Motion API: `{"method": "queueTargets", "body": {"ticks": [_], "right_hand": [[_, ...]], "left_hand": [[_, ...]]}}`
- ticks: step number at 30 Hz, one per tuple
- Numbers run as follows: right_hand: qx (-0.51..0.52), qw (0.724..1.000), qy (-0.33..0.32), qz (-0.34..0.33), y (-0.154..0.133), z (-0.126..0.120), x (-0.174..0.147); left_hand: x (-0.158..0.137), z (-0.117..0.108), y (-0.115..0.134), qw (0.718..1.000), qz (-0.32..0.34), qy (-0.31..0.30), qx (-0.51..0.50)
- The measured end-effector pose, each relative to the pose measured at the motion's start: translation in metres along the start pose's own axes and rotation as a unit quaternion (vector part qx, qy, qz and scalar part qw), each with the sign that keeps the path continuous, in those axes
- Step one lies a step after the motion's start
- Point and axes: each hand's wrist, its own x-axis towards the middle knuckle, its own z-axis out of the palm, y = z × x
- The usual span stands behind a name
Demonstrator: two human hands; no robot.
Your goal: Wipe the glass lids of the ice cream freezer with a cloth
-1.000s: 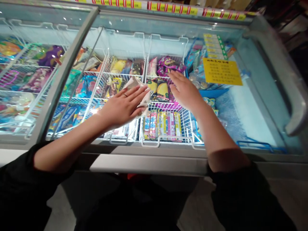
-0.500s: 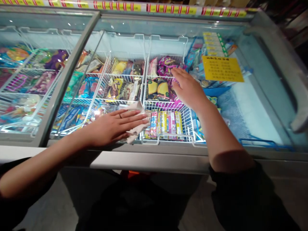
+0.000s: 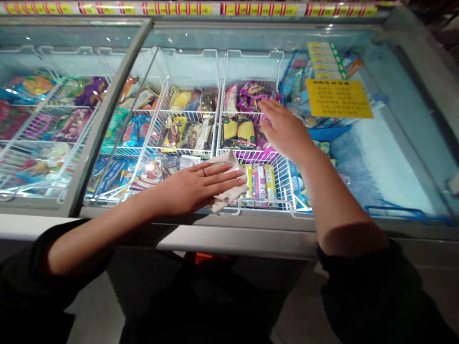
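Observation:
My left hand (image 3: 190,188) lies with its fingers stretched over a crumpled whitish cloth (image 3: 229,191), holding it against the glass lid of a chest freezer. Part of the cloth sticks out beyond the fingertips, above the front wire basket (image 3: 283,179) of narrow, colourful packets. Further back and to the right, my right hand (image 3: 285,126) rests on the glass with nothing in it, fingers extended. Beneath it, under the lid, are purple packets (image 3: 251,91) and dark packets with yellow pictures (image 3: 246,131).
A grey lid frame (image 3: 107,114) crosses the glass on the left. At the right, a yellow sign (image 3: 340,99) sits by a stack of price labels (image 3: 326,59). The freezer's front rim (image 3: 229,236) runs below my arms. A price strip (image 3: 186,8) lines the back edge.
My left hand and the cloth have slid right across the glass, now covering part of the front basket's packets. My right hand stays in about the same place. The view has shifted slightly.

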Motion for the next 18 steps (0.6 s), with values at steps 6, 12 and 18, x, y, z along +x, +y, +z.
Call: {"method": "queueTargets", "body": {"ticks": [6,12,18], "right_hand": [[0.002,1.0,-0.003,0.024,-0.001,-0.002,0.004],[-0.004,1.0,-0.009,0.019,-0.005,-0.004,0.002],[0.01,1.0,-0.002,0.024,-0.003,-0.007,-0.001]], "left_hand": [[-0.022,-0.006,-0.01,0.999,-0.031,-0.015,-0.012],[0.033,-0.009,-0.003,0.999,-0.01,-0.004,-0.043],[0.019,-0.016,0.007,0.987,0.081,-0.067,-0.119]]}}
